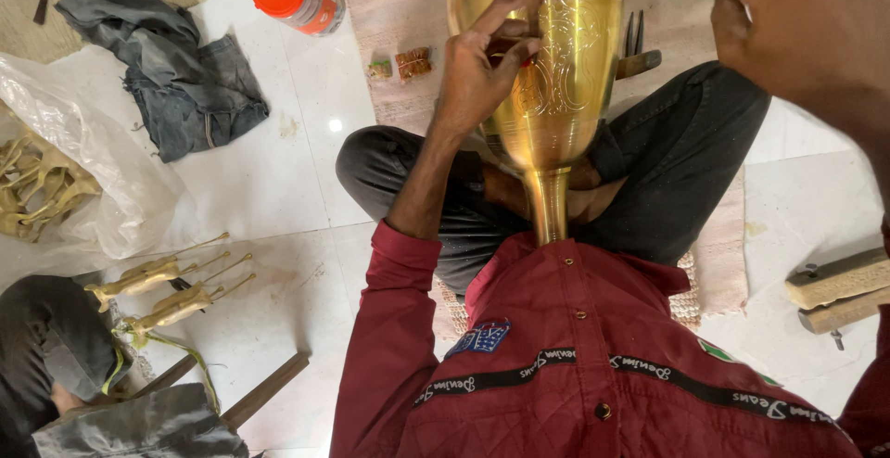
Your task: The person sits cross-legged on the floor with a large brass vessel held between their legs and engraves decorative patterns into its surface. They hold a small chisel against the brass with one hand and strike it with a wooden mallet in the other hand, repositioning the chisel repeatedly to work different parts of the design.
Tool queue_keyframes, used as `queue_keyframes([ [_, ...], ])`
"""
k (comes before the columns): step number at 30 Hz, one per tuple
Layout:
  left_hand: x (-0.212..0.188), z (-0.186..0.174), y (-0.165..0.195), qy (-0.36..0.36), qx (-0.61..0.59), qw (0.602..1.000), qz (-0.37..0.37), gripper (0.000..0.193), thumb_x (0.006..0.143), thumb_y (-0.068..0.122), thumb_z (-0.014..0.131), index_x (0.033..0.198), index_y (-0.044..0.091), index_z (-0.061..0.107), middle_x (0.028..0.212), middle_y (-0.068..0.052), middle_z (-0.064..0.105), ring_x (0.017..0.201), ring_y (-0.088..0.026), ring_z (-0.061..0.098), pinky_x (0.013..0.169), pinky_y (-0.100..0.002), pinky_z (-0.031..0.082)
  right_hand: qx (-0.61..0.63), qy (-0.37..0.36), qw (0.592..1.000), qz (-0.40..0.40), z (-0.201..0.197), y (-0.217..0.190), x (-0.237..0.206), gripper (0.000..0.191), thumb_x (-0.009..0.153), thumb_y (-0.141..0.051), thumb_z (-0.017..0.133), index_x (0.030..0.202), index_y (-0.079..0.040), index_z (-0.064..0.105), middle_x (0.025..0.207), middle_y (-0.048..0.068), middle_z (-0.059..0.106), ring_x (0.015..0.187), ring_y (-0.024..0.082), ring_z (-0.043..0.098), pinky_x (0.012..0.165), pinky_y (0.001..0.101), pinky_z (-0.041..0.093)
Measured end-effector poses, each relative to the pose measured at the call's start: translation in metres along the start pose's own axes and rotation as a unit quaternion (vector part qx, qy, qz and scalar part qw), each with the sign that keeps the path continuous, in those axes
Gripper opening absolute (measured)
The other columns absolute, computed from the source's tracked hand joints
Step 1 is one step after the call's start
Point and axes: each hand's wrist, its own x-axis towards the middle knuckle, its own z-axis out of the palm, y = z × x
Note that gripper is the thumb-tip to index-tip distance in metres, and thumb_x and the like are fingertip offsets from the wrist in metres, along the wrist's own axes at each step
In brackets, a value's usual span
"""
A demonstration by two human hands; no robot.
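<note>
Brass vase (556,78), frame ctr-top, long axis vertical, narrow stem pointing down to lap; left hand (477,73) fingers curled against its engraved side, right hand (797,22) fingers closed over upper end.

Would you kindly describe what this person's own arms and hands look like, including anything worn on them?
Both hands are bare: no gloves, rings or watch show. The left hand comes out of a dark red quilted jacket sleeve, pushed up so the forearm is uncovered, with a plain stitched cuff. The right hand is close to the camera and blurred; only a sliver of red sleeve shows at the frame edge.
</note>
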Motion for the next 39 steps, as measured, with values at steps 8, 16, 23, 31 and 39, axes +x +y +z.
queue_keyframes([
  [8,0.021,-0.012,0.016,-0.110,0.059,0.989,0.083,0.050,0.099,0.000,0.069,0.144,0.017,0.056,0.134,-0.024,0.061,0.102,-0.025,0.081,0.088,-0.034,0.071,-0.011,0.122,0.992,-0.023,0.016,-0.005,-0.027,0.047,0.093,0.004,0.074,0.139,-0.002,0.067,0.120,0.016,0.067,0.106,0.024,0.067,0.088,0.0379,0.059],
  [16,0.035,-0.014,0.033,-0.205,0.112,0.969,0.079,0.052,0.096,-0.004,0.072,0.143,0.014,0.059,0.120,-0.015,0.077,0.098,-0.022,0.081,0.092,-0.035,0.069,0.358,0.189,0.886,0.225,0.065,-0.019,-0.067,0.055,0.099,-0.008,0.070,0.151,-0.011,0.052,0.125,0.012,0.050,0.108,0.018,0.059,0.084,0.0316,0.059],
  [23,0.048,-0.014,0.042,-0.290,0.167,0.931,0.146,0.054,0.091,-0.005,0.076,0.139,0.017,0.064,0.114,-0.010,0.079,0.094,-0.019,0.081,0.081,-0.032,0.069,0.217,0.224,0.930,0.196,0.093,-0.038,-0.098,0.057,0.094,0.001,0.069,0.149,-0.010,0.055,0.128,0.014,0.052,0.116,0.027,0.055,0.096,0.0401,0.054],
  [31,0.045,-0.017,0.049,-0.290,0.197,0.929,0.114,0.050,0.093,-0.002,0.076,0.139,0.017,0.065,0.108,-0.011,0.080,0.092,-0.021,0.081,0.080,-0.036,0.067,0.024,0.133,0.983,0.126,0.095,-0.018,-0.096,0.054,0.107,0.007,0.073,0.156,-0.012,0.063,0.134,0.014,0.058,0.118,0.029,0.059,0.100,0.0397,0.051],
  [39,0.015,-0.016,0.040,-0.144,0.049,0.983,0.100,0.048,0.095,-0.006,0.067,0.138,0.013,0.061,0.140,-0.019,0.062,0.107,-0.024,0.077,0.093,-0.035,0.070,0.052,0.117,0.992,-0.011,0.030,-0.005,-0.039,0.051,0.098,0.011,0.068,0.147,0.001,0.058,0.120,0.020,0.058,0.102,0.025,0.064,0.087,0.0335,0.059],
])
